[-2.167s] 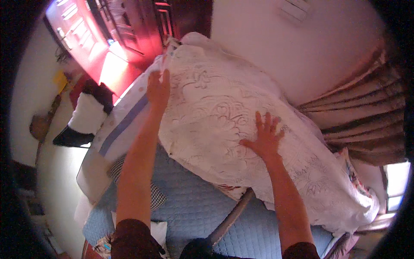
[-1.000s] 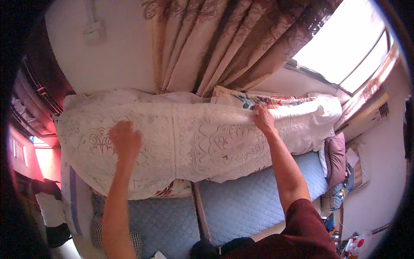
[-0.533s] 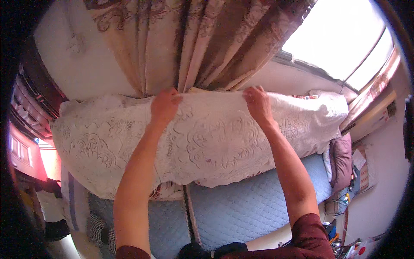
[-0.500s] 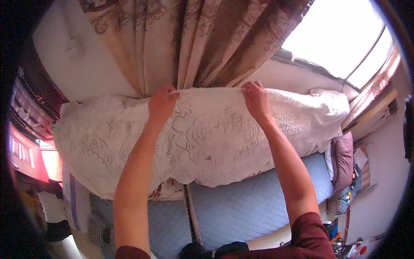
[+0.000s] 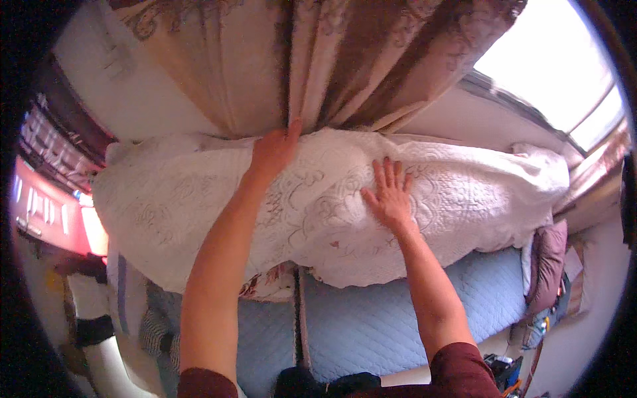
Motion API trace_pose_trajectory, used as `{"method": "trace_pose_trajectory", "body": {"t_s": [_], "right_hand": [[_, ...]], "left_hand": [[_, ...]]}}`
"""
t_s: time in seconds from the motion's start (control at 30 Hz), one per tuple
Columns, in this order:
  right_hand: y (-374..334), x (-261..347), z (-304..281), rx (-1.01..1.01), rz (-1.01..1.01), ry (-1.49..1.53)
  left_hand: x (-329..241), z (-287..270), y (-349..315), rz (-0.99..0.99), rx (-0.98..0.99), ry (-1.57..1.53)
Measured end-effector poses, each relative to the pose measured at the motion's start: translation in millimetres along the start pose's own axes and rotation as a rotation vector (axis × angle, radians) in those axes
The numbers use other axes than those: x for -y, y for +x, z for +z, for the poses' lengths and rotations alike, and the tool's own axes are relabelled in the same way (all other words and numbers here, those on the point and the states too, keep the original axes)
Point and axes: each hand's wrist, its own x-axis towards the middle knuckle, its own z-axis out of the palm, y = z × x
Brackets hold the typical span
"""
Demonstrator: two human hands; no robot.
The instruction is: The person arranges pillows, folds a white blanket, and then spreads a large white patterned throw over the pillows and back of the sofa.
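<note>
A white quilted coverlet (image 5: 199,212) with a raised floral pattern is draped over a long, bulky heap against the wall. My right hand (image 5: 391,196) lies open on top of it, fingers spread and palm down. At the coverlet's far edge is my left hand (image 5: 273,154), its fingertips reaching up against the brown and beige curtain (image 5: 259,73). Most of its fingers are bunched or turned away, so whether they grip cloth is unclear. Beneath the coverlet's near hem a red-patterned fabric (image 5: 269,284) peeks out.
A blue quilted mattress cover (image 5: 371,318) lies in front, with a dark gap splitting it. To the right are a mauve pillow (image 5: 549,265) and a bright window (image 5: 551,60). A checked round item (image 5: 156,330) sits at the lower left.
My right hand has released the coverlet's far edge and come down flat on its top. My left hand has shifted right along that edge, up to the curtain. The coverlet's middle is more rumpled.
</note>
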Motion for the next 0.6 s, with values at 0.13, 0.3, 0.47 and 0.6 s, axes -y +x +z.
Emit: {"method": "trace_pose_trajectory", "body": {"t_s": [0.13,0.3,0.47,0.6], "right_hand": [[8,-10,9,0.014,0.018,0.049],[11,-14,9,0.024,0.021,0.051],[12,-12,11,0.028,0.008,0.071],[13,-22,0,0.048,-0.005,0.12]], "left_hand": [[23,-15,4,-0.042,0.31,0.016],[-16,-88,-21,-0.032,0.555,-0.34],[6,-73,4,0.113,0.661,-0.142],[-16,-76,-12,0.109,0.704,-0.122]]}}
